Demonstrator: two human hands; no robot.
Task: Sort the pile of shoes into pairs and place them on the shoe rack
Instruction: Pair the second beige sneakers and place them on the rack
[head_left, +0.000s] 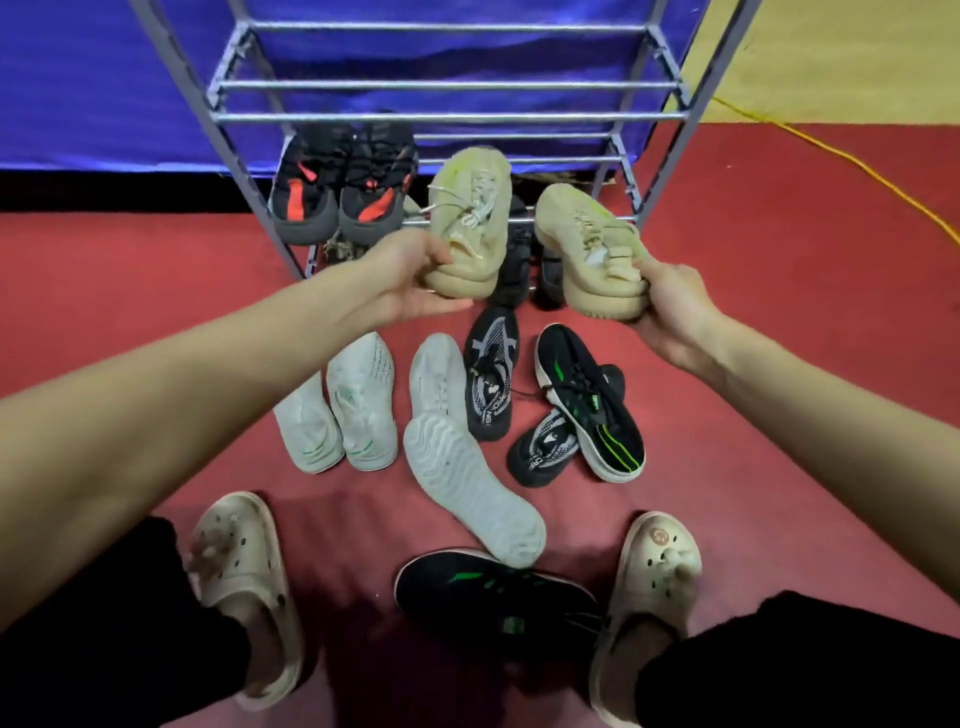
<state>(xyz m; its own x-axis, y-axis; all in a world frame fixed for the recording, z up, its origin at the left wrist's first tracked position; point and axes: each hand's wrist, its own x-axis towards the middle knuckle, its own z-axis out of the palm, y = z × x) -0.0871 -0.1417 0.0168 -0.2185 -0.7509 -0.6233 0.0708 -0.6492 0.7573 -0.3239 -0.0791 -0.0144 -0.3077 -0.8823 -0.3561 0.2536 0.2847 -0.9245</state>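
1. Left hand (415, 283) closed around the heel of one beige knit sneaker (470, 223), toe pointing to 12 o'clock; right hand (675, 312) clamped on the heel of its beige mate (587, 244), toe to 11 o'clock. Both held in the air just in front of the shoe rack (447, 117).
2. Handling, by the look: light, soft knit uppers that crumple under the fingers; thick ribbed soles are the stiffer part. The heel and sole edge look like the best hold; loose laces could snag the rack bars.
3. A black-and-red pair (343, 187) sits on a lower rack shelf at 11 o'clock.
4. Unsorted on the red floor (779, 364) at 6 o'clock: white, grey-black and black-green shoes.
5. Writing: lettering on the grey-black shoe (491, 384), too blurred to read. No brand legible.
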